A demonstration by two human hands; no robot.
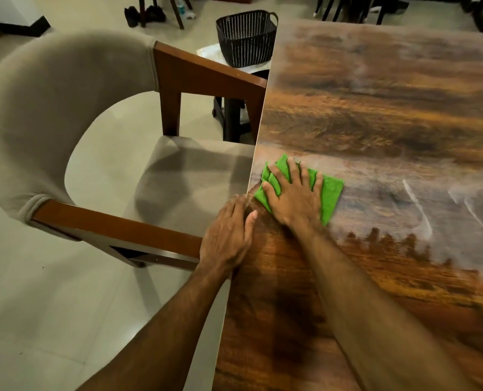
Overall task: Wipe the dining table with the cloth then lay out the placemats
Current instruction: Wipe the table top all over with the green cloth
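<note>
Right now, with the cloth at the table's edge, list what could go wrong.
1. The green cloth lies near the left edge of the table under the flat right hand; an outward stroke could push it off onto the chair seat.
2. Whitish streaks show further right; if damp, covering them too soon might trap moisture.
3. The left hand rests on the edge beside the cloth and may block the stroke.

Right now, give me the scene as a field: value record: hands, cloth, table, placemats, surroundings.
right hand: fingers spread, pressing flat on cloth
left hand: flat on table's left edge, holds nothing
cloth: green, on table near left edge
table: wood-look top, pale streaks at right
placemats: none in view
chair: beside table's left edge
basket: dark, beyond the chair
</note>
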